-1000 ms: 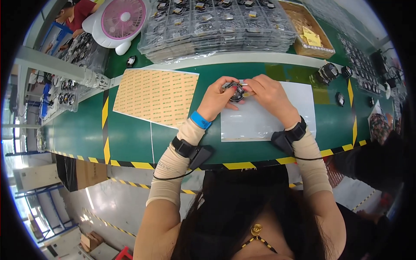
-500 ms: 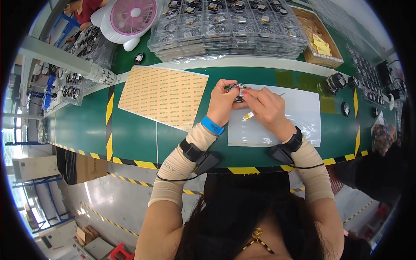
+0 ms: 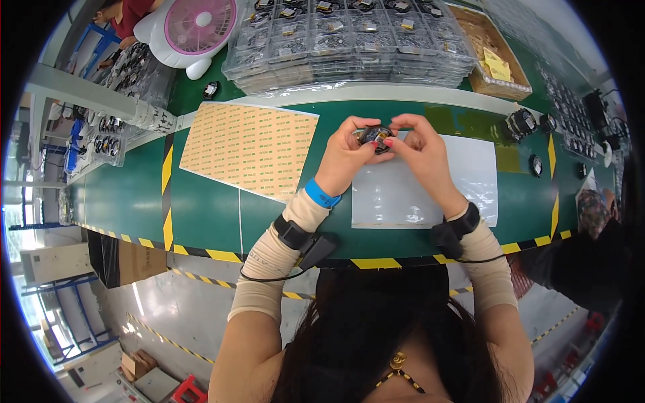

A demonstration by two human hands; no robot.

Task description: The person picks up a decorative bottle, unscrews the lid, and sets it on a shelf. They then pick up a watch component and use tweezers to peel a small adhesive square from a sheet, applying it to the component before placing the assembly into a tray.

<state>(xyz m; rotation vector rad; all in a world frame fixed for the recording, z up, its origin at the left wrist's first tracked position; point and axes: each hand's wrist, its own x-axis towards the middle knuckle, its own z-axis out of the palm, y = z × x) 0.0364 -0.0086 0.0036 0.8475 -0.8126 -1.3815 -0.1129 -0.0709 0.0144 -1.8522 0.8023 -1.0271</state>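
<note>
A small round black electronic part [image 3: 377,136] with a yellowish patch is held up between my hands, above the top left of a white sheet. My left hand [image 3: 346,151] is closed around its left side, the thumb resting on its face. From the right, my right hand [image 3: 423,151] pinches it, thumb on the face and fingers bent at the far edge. Under my right wrist lies the glossy white sheet [image 3: 423,195]. To the left is a tan sheet of adhesive backing [image 3: 248,148] with rows of green print.
Stacked clear trays [image 3: 349,60] of round parts stand at the back, beside a cardboard box [image 3: 500,84]. A pink-and-white fan [image 3: 201,27] is at back left. Tape rolls [image 3: 521,125] sit at right. Striped tape [image 3: 376,263] marks the front edge. Another person [image 3: 131,17] sits far left.
The round part has tilted and shifted slightly right. My right hand has opened from a tight pinch into a wider grip on it. The yellow-tipped white strip and thin pointed tool no longer show.
</note>
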